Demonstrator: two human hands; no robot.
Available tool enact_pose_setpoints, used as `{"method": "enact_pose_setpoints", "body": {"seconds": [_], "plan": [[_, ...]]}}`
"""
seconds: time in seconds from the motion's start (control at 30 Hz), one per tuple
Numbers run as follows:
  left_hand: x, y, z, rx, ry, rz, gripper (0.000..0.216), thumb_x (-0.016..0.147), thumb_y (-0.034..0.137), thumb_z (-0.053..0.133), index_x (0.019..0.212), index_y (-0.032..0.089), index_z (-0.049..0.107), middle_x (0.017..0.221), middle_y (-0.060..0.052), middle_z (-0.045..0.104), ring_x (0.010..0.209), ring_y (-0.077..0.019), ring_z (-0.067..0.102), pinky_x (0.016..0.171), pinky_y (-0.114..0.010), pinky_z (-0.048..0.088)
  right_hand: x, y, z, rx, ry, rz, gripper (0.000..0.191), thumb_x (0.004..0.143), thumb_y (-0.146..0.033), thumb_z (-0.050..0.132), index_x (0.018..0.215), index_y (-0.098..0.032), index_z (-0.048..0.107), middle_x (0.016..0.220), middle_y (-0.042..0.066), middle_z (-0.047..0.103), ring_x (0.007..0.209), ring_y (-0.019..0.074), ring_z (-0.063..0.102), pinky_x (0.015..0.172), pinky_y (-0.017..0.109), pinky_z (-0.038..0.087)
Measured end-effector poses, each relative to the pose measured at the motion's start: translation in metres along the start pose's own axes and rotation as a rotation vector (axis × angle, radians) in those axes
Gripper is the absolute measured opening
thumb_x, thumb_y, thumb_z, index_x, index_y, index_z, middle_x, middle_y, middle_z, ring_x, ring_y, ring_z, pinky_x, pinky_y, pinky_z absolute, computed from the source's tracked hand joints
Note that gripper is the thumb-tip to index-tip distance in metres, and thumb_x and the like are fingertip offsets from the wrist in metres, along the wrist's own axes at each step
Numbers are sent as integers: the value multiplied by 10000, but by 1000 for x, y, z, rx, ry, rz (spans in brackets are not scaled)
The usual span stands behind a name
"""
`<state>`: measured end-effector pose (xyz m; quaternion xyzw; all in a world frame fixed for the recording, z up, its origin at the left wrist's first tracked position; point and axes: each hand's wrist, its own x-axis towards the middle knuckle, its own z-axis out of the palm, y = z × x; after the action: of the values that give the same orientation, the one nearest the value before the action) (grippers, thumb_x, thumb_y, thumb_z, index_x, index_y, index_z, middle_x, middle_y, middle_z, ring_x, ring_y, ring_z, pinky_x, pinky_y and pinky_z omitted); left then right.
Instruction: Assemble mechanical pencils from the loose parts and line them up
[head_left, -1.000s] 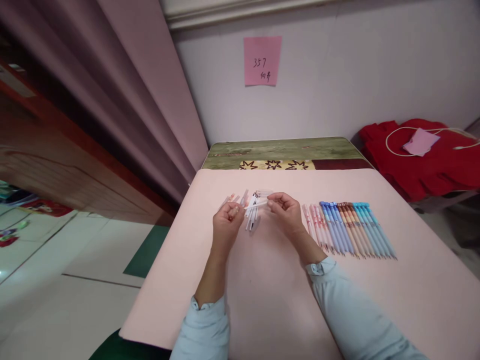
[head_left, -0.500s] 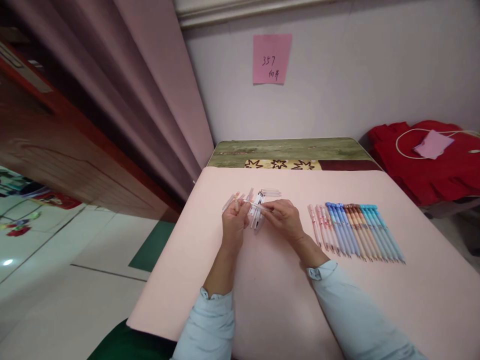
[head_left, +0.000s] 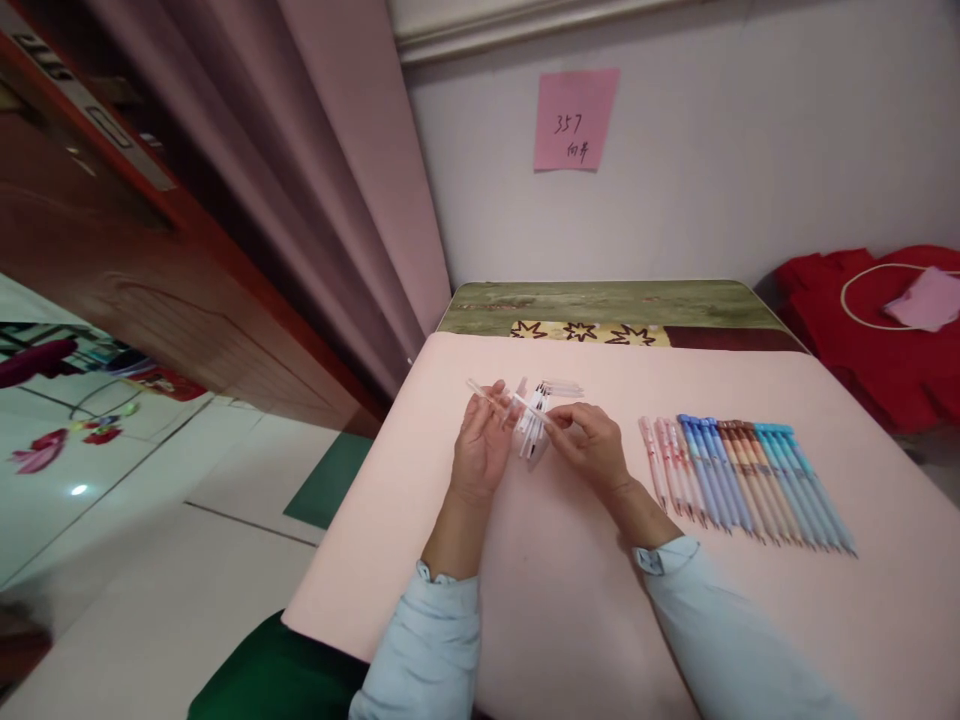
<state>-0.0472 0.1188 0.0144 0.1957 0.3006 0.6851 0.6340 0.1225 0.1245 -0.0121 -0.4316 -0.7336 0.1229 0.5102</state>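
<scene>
My left hand (head_left: pixel 480 452) is turned palm up over the table, its fingers fairly straight. Across those fingers lies a clear pen barrel (head_left: pixel 486 393), held lightly. My right hand (head_left: pixel 594 447) pinches one end of a thin white pen refill (head_left: pixel 532 408), whose other end points at the left hand. Between and behind the hands lie several white refills (head_left: pixel 529 440) with dark tips. Small clear plastic pieces (head_left: pixel 562 388) lie just beyond them. Parts near the left fingers are partly hidden by that hand.
To the right, a row of pens (head_left: pixel 739 480) lies side by side in pink, blue, brown and turquoise. The pale pink mat (head_left: pixel 570 600) covers most of the table. A red cloth (head_left: pixel 832 330) is at the right, a wooden door (head_left: pixel 225 300) at the left.
My left hand has turned palm up and its fingers have straightened. The right hand still pinches the white refill. The whole view has shifted, so the table appears further right.
</scene>
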Motion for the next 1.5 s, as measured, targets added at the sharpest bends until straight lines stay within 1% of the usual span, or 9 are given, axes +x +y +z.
{"method": "enact_pose_setpoints", "body": {"seconds": [0.13,0.3,0.5,0.7,0.9,1.03,1.17,1.37,1.5], "plan": [[2,-1,-2,-16,55,55,155,882,263,670,1022,209,632,915,-7,664,750,-73,621,768,-218,518,-1,-1,-1,3,-58,-51,82,861,-299,644,853,-221,670,709,9,668,677,162,604,690,308,430],[4,-1,-2,-58,89,40,116,879,217,675,978,179,629,849,5,658,702,-59,613,750,-191,516,-1,-1,-1,-3,-68,-30,87,856,-307,639,835,-226,662,699,10,664,666,164,599,683,310,428],[4,-2,-3,-2,78,52,130,867,237,691,963,176,627,855,3,663,710,-63,615,763,-201,512,-2,0,1,-21,-61,-8,66,847,-294,642,837,-233,667,701,10,670,666,168,602,685,312,430],[1,-4,0,54,47,102,220,785,252,772,937,158,643,819,4,670,707,-69,620,759,-206,507,0,1,1,-58,-50,-40,84,856,-301,641,856,-234,692,709,13,678,690,172,610,693,317,426],[0,-10,0,187,29,120,245,728,248,804,871,139,636,848,-21,688,748,-100,659,779,-245,536,2,0,1,-14,50,-29,86,860,-301,654,906,-243,697,837,45,705,837,210,640,776,351,467],[-1,-11,-1,232,24,87,340,722,253,805,992,137,633,874,-43,715,756,-121,688,787,-271,559,2,0,1,14,90,25,98,859,-330,666,895,-241,681,850,49,695,827,211,634,773,355,482],[-1,-10,-1,246,15,31,448,749,282,790,1118,128,586,928,-96,739,755,-149,712,758,-289,575,3,0,1,37,91,49,138,875,-373,666,871,-236,668,827,47,684,775,198,612,744,342,480],[-1,-11,-2,269,-49,-7,498,779,336,772,1174,150,532,972,-120,745,800,-186,734,759,-309,584,1,2,1,50,76,104,184,908,-396,631,846,-231,683,799,40,691,744,186,611,723,318,472],[-1,-11,-1,300,-71,-2,505,785,356,765,1179,150,523,963,-117,742,786,-187,733,761,-318,586,0,5,2,32,76,144,247,930,-394,593,776,-227,691,733,27,678,676,163,599,655,286,446]]}}
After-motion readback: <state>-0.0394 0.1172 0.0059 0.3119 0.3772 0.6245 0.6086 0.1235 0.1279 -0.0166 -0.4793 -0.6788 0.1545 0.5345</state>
